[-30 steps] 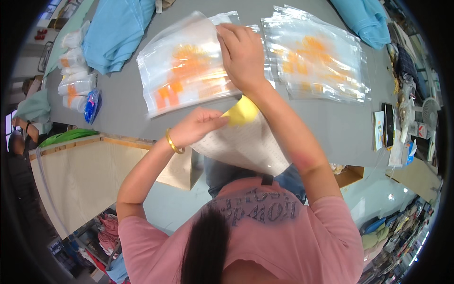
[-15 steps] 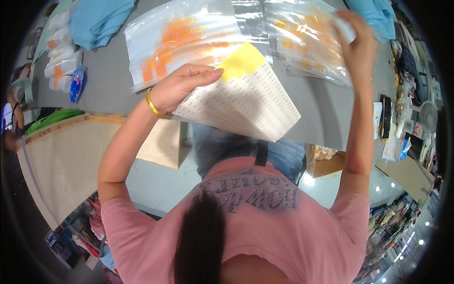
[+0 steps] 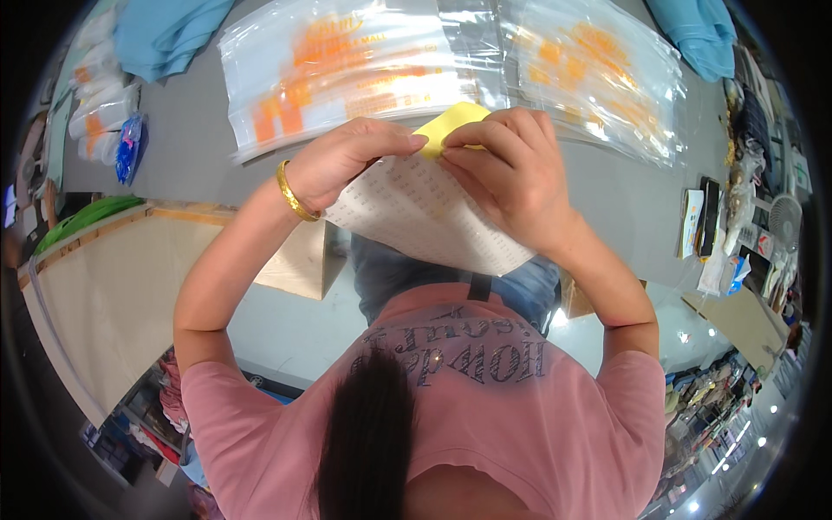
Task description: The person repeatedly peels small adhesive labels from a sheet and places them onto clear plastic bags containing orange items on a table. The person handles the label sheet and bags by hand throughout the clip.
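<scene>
A sheet of small white labels with rows of tiny print [image 3: 416, 201] hangs tilted over the table's near edge. Its far end is bare yellow backing [image 3: 460, 116]. My left hand [image 3: 347, 160] is closed on the sheet's left edge, thumb on top by the yellow part. The fingers of my right hand [image 3: 517, 169] are pinched together at the sheet, where yellow meets white; whether a single label is between them is hidden. Just beyond my hands lie clear plastic bags with orange print, in a left stack [image 3: 338, 74] and a right stack [image 3: 598, 74].
Blue folded cloth lies at the far left [image 3: 169, 35] and far right [image 3: 693, 35]. Rolled bags [image 3: 102, 108] and a blue packet [image 3: 129, 149] sit on the left. A dark phone-like item [image 3: 710, 215] and a small fan [image 3: 784, 211] are at right.
My right hand has come from the right stack of bags toward me and left, and now pinches at the label sheet. My left hand still holds the sheet, which has tilted slightly.
</scene>
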`<state>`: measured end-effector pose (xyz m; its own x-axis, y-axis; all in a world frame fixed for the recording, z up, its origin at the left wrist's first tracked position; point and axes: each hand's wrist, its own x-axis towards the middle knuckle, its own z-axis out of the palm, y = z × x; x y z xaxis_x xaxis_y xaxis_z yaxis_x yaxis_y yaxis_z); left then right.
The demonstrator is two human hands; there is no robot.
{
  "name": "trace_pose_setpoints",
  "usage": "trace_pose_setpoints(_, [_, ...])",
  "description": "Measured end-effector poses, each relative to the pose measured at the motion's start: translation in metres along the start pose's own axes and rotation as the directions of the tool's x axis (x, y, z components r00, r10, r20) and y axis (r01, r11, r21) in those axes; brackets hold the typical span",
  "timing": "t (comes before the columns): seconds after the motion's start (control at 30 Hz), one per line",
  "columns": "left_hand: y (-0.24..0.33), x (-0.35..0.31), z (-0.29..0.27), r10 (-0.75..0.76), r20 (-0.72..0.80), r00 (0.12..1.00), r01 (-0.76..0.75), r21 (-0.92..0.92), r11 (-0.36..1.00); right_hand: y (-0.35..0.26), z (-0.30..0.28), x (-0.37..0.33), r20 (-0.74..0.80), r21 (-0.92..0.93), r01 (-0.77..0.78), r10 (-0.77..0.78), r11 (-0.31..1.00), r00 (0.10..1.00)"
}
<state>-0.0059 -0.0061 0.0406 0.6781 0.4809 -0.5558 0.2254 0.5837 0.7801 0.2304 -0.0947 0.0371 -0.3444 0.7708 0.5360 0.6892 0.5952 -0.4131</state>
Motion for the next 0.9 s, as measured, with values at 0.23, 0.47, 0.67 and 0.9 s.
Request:
trace_pose_setpoints(0.23, [-0.013, 0.016, -0.007, 0.511, 0.089, 0.855, -0.380, 0.778, 0.500, 0.002, -0.031, 0.024, 0.061, 0.542, -0.451, 0.502, 0.709, 0.863])
trace_pose_setpoints(0.47, [-0.036, 0.042, -0.017, 0.610, 0.353, 0.710, -0.435, 0.900, -0.016, 0.084, 0.012, 0.039, 0.217, 0.503, -0.667, 0.667, 0.549, 0.712])
trace_pose_setpoints(0.67, [-0.053, 0.037, -0.015, 0.651, 0.310, 0.693, -0.374, 0.927, -0.044, 0.086, 0.056, 0.028, 0.196, 0.482, -0.641, 0.639, 0.598, 0.744])
trace_pose_setpoints(0.9, [-0.046, 0.045, -0.008, 0.678, 0.276, 0.681, -0.303, 0.949, -0.082, 0.089, 0.063, 0.031, 0.192, 0.280, -0.641, 0.613, 0.714, 0.766])
